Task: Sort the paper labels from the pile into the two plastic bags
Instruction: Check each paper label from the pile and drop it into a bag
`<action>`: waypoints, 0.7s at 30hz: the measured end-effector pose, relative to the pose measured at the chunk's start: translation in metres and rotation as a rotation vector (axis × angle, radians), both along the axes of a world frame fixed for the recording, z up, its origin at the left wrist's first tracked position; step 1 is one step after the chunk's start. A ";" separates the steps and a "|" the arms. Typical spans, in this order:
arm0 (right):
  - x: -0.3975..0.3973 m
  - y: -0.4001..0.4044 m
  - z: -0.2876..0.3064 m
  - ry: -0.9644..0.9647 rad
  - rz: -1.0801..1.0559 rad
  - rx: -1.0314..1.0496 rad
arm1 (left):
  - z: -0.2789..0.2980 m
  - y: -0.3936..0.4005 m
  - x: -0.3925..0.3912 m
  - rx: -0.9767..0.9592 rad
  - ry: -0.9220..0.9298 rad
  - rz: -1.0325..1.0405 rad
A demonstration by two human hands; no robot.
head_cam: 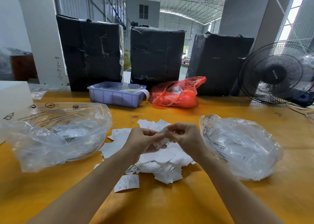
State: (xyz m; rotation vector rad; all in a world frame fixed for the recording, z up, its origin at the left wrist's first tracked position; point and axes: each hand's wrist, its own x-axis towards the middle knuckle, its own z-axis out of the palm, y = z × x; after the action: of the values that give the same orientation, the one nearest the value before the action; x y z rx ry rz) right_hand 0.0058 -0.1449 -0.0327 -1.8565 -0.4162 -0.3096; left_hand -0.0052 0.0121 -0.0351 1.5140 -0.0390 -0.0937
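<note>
Both hands meet above the pile of paper labels [153, 157] on the yellow bench [169, 203]: left hand [142, 139] and right hand [185, 135] pinch one label [161, 141] between them. Clear plastic bags lie either side, left bag [56, 133] and right bag [241, 147].

I see two bare forearms rising from the lower edge of the frame, no sleeves on either. My left hand [143, 139] and right hand [186, 135] wear no gloves, rings or watch.
</note>
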 end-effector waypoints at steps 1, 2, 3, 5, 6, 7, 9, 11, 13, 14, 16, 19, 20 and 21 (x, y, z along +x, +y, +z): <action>0.000 0.000 0.000 0.007 0.005 0.008 | 0.000 -0.001 0.001 -0.011 0.009 0.018; 0.000 0.001 -0.001 0.015 0.007 0.027 | 0.000 -0.001 0.001 -0.027 0.019 0.033; 0.000 0.001 -0.001 0.015 0.003 0.048 | 0.001 -0.002 0.002 -0.043 0.029 0.040; 0.000 0.001 -0.002 -0.008 -0.025 0.066 | 0.002 -0.002 0.003 -0.054 0.038 0.041; 0.001 0.002 -0.002 -0.020 -0.042 0.058 | 0.002 -0.003 0.003 -0.048 0.040 0.049; 0.001 0.002 -0.002 -0.024 -0.054 0.043 | 0.002 -0.003 0.003 -0.044 0.044 0.066; 0.000 0.002 -0.003 -0.011 -0.032 0.023 | 0.000 -0.004 0.005 -0.038 0.054 0.109; -0.001 0.004 -0.003 0.017 0.028 0.029 | -0.001 -0.004 0.006 -0.019 0.064 0.144; -0.003 0.005 -0.002 0.055 0.074 0.061 | -0.001 -0.004 0.007 -0.011 0.059 0.179; -0.004 0.006 -0.001 0.074 0.092 0.072 | -0.001 -0.004 0.008 -0.020 0.053 0.200; -0.007 0.008 0.001 0.119 0.130 0.060 | 0.000 -0.004 0.008 -0.054 0.045 0.238; -0.009 0.013 0.001 0.210 0.194 0.069 | 0.000 -0.005 0.007 -0.153 0.030 0.261; -0.009 0.014 0.000 0.219 0.197 0.078 | 0.001 -0.005 0.006 -0.192 0.023 0.256; -0.009 0.015 -0.001 0.219 0.188 0.085 | 0.002 -0.005 0.006 -0.222 0.020 0.249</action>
State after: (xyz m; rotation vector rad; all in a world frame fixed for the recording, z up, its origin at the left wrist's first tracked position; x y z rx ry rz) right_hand -0.0031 -0.1302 -0.0333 -1.7311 -0.4159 0.0045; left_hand 0.0007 0.0070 -0.0335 1.2853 0.1509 0.0922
